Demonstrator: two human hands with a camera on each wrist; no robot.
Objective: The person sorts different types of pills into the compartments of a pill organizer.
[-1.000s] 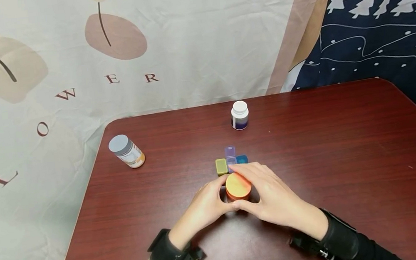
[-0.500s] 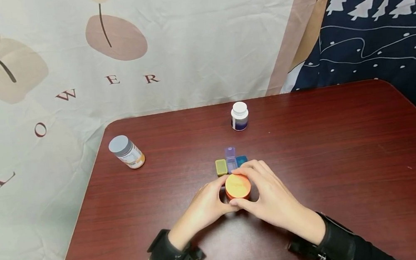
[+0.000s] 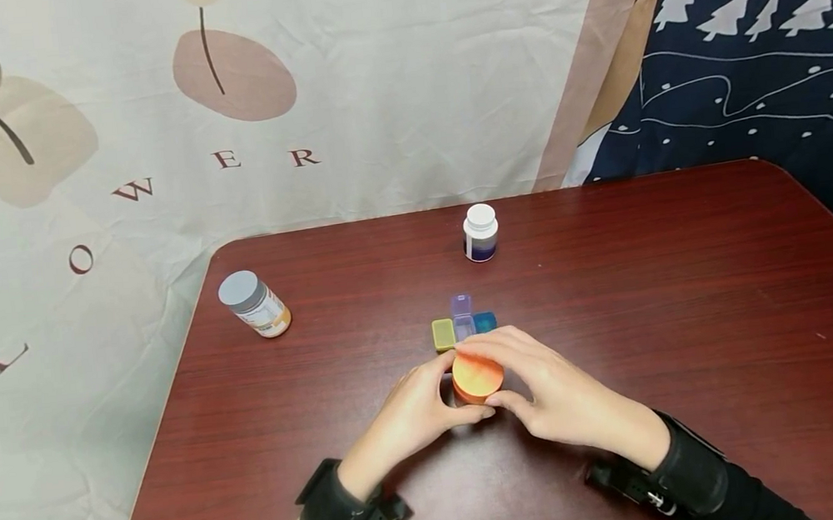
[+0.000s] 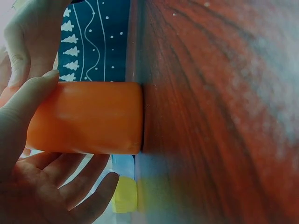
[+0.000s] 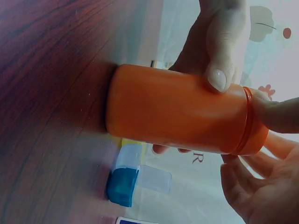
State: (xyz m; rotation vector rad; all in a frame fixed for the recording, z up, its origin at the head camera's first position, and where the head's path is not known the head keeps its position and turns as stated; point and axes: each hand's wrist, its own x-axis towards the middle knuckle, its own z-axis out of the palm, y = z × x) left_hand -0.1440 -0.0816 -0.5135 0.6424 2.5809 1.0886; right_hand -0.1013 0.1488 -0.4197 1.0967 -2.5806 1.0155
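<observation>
Over the last half second, the right hand shifted toward the right of the frame, its thumb sliding along the rim of the orange cap, probably a turn of the cap, which was on. The left hand gripped the orange bottle, upright on the bench just below center; the right fingers grasped its cap. The hands and bottle partly hid the colored pillbox; any contents were indiscernible.
</observation>
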